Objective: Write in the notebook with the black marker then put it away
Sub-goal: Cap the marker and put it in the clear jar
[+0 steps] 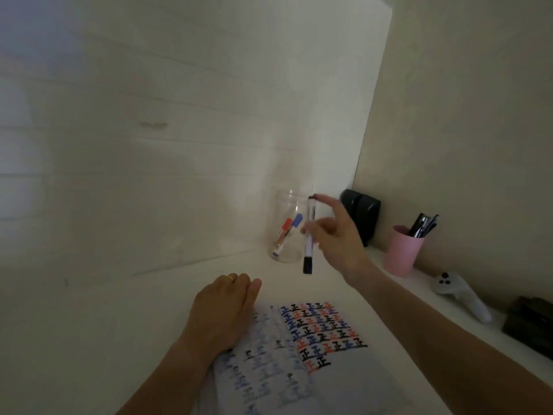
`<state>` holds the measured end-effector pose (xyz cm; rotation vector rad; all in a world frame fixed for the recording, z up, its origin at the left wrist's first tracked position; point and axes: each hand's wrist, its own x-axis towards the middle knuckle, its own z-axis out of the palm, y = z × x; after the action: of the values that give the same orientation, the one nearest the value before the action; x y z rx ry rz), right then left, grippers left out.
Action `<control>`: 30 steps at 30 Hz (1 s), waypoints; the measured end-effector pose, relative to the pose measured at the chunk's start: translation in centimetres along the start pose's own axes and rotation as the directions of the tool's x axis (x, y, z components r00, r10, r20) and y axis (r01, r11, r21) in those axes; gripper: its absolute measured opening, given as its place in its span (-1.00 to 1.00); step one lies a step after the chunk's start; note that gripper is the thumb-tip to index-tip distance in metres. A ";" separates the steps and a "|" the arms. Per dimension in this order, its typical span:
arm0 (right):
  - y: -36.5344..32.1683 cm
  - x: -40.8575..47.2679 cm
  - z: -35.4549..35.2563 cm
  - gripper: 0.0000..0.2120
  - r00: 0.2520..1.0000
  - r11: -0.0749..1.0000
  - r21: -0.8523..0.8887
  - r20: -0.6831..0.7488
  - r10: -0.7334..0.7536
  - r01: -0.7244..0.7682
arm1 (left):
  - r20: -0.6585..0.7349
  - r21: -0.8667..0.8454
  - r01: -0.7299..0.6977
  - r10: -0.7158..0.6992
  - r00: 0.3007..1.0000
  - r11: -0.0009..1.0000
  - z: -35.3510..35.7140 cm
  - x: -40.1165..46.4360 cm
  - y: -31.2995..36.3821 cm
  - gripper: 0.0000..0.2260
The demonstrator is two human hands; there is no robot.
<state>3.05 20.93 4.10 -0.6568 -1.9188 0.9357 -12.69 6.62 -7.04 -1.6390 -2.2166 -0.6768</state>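
My right hand [332, 235] holds the black marker [309, 235] upright, capped end down, in the air just right of a clear jar [285, 226]. Thumb and fingers pinch its white barrel; the index finger touches its top end. The jar stands by the wall and holds a red-capped marker [284, 230] and a blue-capped marker [294, 224]. An open notebook [302, 348] lies on the white table, its right page filled with black, red and blue characters. My left hand [223, 310] rests flat on the notebook's left page, a gold ring on one finger.
A pink cup [401, 253] with dark pens stands at the right along the wall. Behind the right hand sits a black box-like object [363, 214]. A white controller [460, 295] and a dark case [529, 324] lie further right.
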 end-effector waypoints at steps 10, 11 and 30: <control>-1.5 11.6 2.1 -0.74 0.855 0.950 -0.220 -0.424 -0.298 0.222 | -0.077 0.112 -0.074 0.083 0.994 0.991 0.7 1.1 -0.6 -0.09; -0.8 11.8 2.5 -0.76 0.867 0.944 -0.263 -0.402 -0.294 0.198 | -0.075 0.116 -0.081 0.090 0.993 0.990 0.7 1.2 -0.5 -0.06; 2.2 5.6 2.9 -0.87 0.946 0.809 -0.581 -0.206 -0.249 0.087 | -0.247 0.051 -0.063 0.074 0.966 0.997 -0.2 1.0 0.2 -0.68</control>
<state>-2.01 25.28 4.06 -0.8837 -1.9599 0.1232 -12.77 7.35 -6.37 -1.5109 -1.9742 -0.7650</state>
